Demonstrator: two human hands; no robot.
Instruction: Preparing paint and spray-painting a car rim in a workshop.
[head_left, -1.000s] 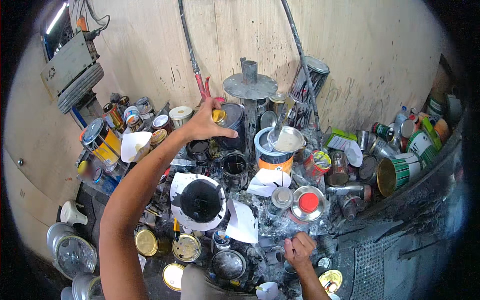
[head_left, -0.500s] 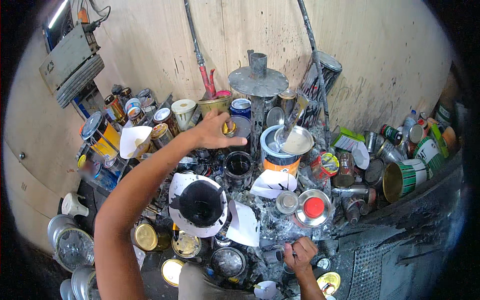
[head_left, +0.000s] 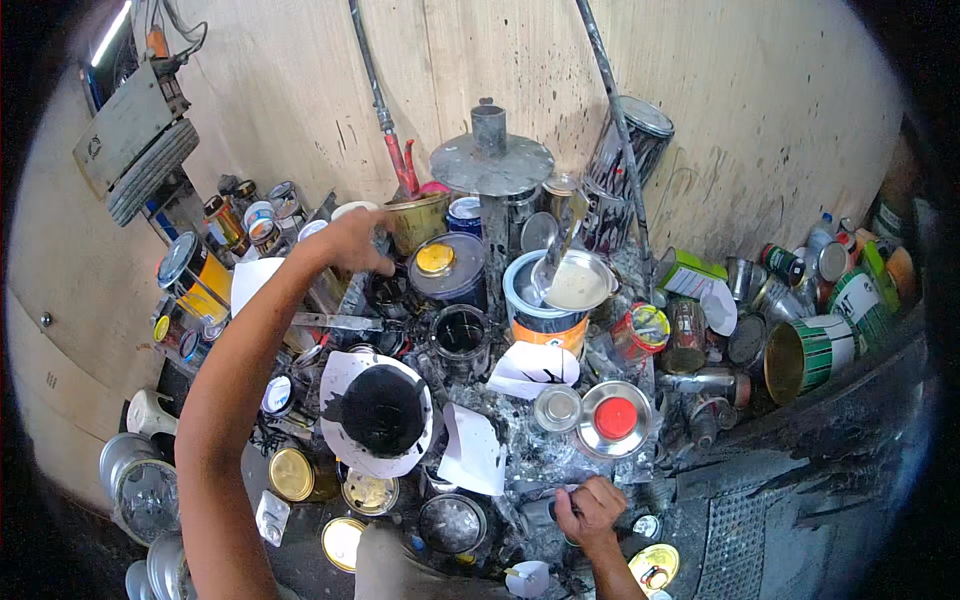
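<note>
The plywood wall [head_left: 300, 110] closes the rear of the work area; in front of it rises a metal stand [head_left: 490, 170], a vertical post carrying a round plate; just left of the post sits the dark can [head_left: 447, 285], lidded and upright, its long axis roughly vertical; an olive bucket [head_left: 425, 222] stands behind the can and to its left, also upright. The left hand [head_left: 352, 242] is the nearer hand; it is positioned left of the can and before the bucket, so that the can lies to its right and the stand further right; thumb and fingers are parted, with no item visible between them; blur obscures the fingertips, and contact with the bucket cannot be determined. The right hand [head_left: 595, 508] is well apart, at the near side, with the can lying far forward and to its left; it is curled into a loose fist, and no item shows in it; a red cap [head_left: 615, 418] tops the silver-lidded tin ahead of it. A small yellow lid [head_left: 435, 259] rests on top of the can, on the side toward the left hand.
</note>
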